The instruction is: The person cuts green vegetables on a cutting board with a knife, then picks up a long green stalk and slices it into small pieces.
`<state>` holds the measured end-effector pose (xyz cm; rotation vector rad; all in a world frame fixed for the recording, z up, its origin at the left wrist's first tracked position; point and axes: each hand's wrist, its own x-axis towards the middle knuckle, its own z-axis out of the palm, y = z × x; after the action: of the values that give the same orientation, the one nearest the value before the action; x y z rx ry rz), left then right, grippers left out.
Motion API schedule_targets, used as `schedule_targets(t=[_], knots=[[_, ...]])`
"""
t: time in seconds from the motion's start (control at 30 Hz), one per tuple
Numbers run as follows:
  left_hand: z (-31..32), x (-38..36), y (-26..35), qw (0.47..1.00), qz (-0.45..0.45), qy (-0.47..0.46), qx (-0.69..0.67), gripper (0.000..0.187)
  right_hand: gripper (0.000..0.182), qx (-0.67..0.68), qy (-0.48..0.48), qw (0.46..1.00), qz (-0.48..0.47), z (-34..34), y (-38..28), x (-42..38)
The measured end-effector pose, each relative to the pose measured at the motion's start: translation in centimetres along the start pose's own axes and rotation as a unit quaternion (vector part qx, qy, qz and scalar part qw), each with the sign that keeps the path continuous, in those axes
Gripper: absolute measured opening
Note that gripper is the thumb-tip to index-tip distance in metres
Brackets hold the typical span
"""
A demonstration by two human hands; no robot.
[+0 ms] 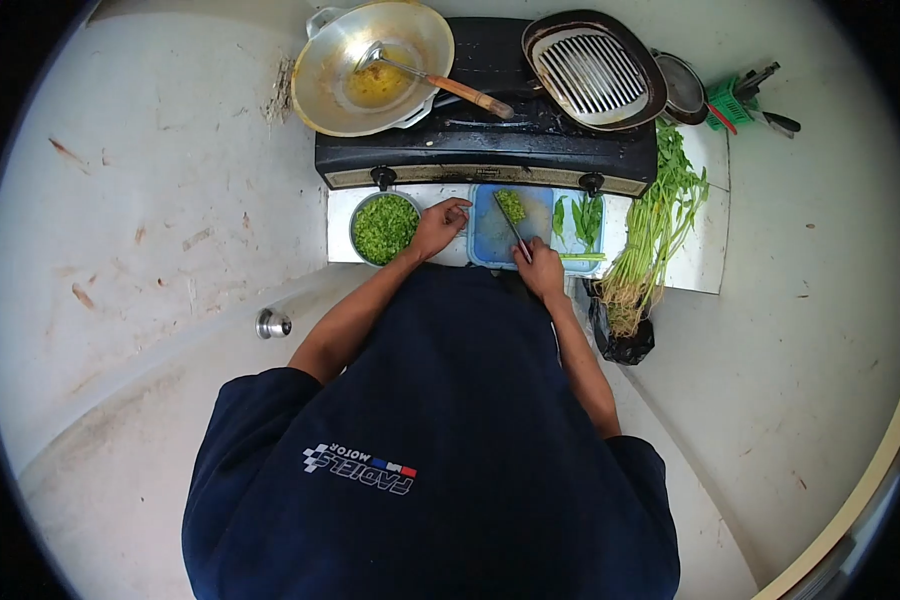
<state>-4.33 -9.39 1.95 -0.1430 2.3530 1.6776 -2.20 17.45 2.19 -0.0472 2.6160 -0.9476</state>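
My right hand (541, 270) is wrapped round the handle of a knife (518, 238). The blade slants up and left over a blue cutting board (488, 245), right beside a small heap of chopped greens (510, 206). At the board's left edge, my left hand (440, 229) is loosely bent with its fingers apart and nothing in them. Close to that wrist stands a round metal bowl full of chopped greens (385, 229). Whole green leaves (587, 222) and a cut stalk (580, 257) lie on the right part of the board.
Behind the board is a black gas stove (480, 150). It carries a wok (315, 85) with a wooden-handled ladle (460, 95), and a grill pan (595, 75). A rooted bunch of leafy greens (650, 235) hangs over the counter's front at right. A green basket (730, 103) holds utensils.
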Motion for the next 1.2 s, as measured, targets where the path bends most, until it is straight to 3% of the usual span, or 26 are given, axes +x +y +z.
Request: schedule_targets(t=[0.17, 0.27, 0.5, 0.73, 1.2], knots=[[-1.0, 1.1, -0.1, 0.999, -0.017, -0.049, -0.004, 0.031, 0.038, 0.026, -0.034, 0.999, 0.024, 0.2, -1.3, -1.0], [-1.3, 1.4, -0.3, 0.998, -0.016, -0.064, -0.010, 0.031, 0.037, 0.029, -0.043, 0.999, -0.015, -0.2, -1.9, -1.7], [-0.9, 3.0, -1.5, 0.994, -0.019, -0.101, -0.038, 0.029, 0.030, -0.068, -0.019, 0.996, -0.047, -2.7, -0.3, -3.4], [-1.3, 3.9, -1.4, 0.991, 0.012, -0.127, -0.036, 0.026, 0.032, -0.206, -0.012, 0.976, -0.064, -4.1, 1.7, 0.2], [-1.1, 3.7, -0.7, 0.991, -0.010, -0.121, -0.056, 0.026, 0.040, -0.178, -0.036, 0.979, -0.092, -6.0, 1.3, 4.9]])
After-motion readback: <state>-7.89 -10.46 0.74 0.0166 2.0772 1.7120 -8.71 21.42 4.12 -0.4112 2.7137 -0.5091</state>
